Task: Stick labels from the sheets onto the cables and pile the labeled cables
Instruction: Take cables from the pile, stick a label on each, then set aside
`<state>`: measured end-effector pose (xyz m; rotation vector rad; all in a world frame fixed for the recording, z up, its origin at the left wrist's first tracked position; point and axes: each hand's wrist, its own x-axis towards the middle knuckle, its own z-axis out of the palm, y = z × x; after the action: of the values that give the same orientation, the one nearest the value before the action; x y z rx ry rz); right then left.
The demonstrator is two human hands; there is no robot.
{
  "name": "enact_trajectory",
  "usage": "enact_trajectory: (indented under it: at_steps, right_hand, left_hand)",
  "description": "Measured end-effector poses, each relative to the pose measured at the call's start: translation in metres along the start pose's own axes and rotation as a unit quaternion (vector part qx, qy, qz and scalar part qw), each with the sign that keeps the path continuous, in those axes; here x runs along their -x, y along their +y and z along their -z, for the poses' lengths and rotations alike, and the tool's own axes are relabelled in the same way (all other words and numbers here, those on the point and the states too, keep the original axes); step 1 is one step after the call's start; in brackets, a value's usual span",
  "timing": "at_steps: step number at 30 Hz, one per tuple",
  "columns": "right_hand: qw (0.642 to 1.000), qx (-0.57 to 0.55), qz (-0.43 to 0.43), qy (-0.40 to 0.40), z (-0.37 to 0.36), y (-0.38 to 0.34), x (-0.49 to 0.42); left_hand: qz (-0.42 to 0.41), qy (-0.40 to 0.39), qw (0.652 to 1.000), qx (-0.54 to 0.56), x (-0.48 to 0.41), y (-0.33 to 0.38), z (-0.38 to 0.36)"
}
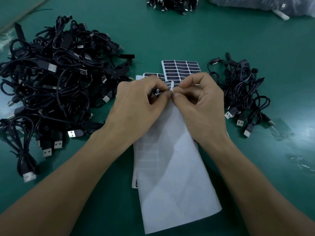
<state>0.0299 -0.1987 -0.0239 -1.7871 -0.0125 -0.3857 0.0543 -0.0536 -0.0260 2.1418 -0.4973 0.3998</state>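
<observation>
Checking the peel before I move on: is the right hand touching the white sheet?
Touching. The head view shows the right hand pinching the white sheet at its top edge, right beside the fingertips of the left hand.

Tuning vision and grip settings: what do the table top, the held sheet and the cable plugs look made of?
Table top: likely green rubbery or vinyl mat, semi-gloss; soft glare patches. Held sheet: thin white paper backing, probably coated; label rows show through it. Cable plugs: bright metal shells in black moulded plastic, by the look.
</observation>
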Motion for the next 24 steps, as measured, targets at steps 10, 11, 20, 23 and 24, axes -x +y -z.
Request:
enact_trajectory:
  at_steps: [10, 11, 20, 23, 24]
  right_hand:
    - [0.997, 0.055, 0.049, 0.009, -0.003, 0.002, 0.001]
    - [0.997, 0.058, 0.054, 0.011, -0.003, 0.003, 0.001]
    - [0.995, 0.065, 0.066, 0.031, -0.004, 0.002, 0.002]
    - [0.995, 0.079, 0.049, 0.036, -0.002, 0.002, 0.004]
    - [0.995, 0.087, 0.039, 0.040, -0.002, 0.002, 0.004]
  left_hand:
    - [-0.046, -0.023, 0.995, -0.088, -0.001, -0.002, 0.003]
    - [-0.050, -0.031, 0.993, -0.101, -0.001, -0.001, 0.004]
    - [-0.021, -0.055, 0.990, -0.127, 0.000, 0.009, 0.007]
    - [-0.031, -0.033, 0.991, -0.124, 0.000, 0.008, 0.006]
    - [-0.037, -0.025, 0.991, -0.123, 0.000, 0.007, 0.006]
